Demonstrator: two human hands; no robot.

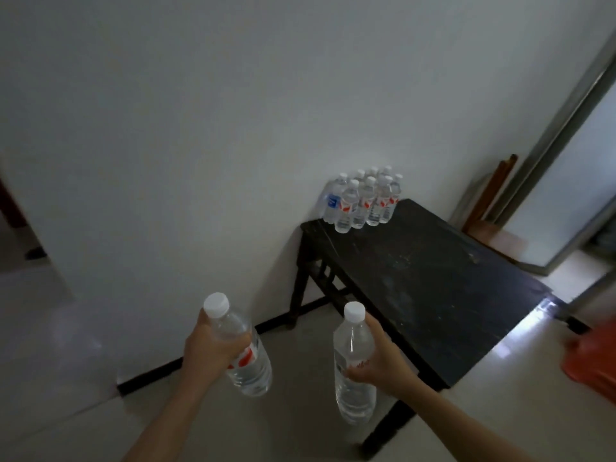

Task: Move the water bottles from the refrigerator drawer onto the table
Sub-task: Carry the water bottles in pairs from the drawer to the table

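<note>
Dark worktop (433,278) against white wall (166,128); bottle cluster (363,201) upright at its far corner. Your left hand (208,348) has fingers wrapped round first bottle (253,368), tilted. Your right hand (380,358) grips second bottle (353,335), upright. Both bottles held over floor (300,411), beside worktop's near end.

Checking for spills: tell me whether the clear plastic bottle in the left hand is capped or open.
Capped. The clear plastic water bottle gripped by the left hand carries a white screw cap on its neck.
</note>
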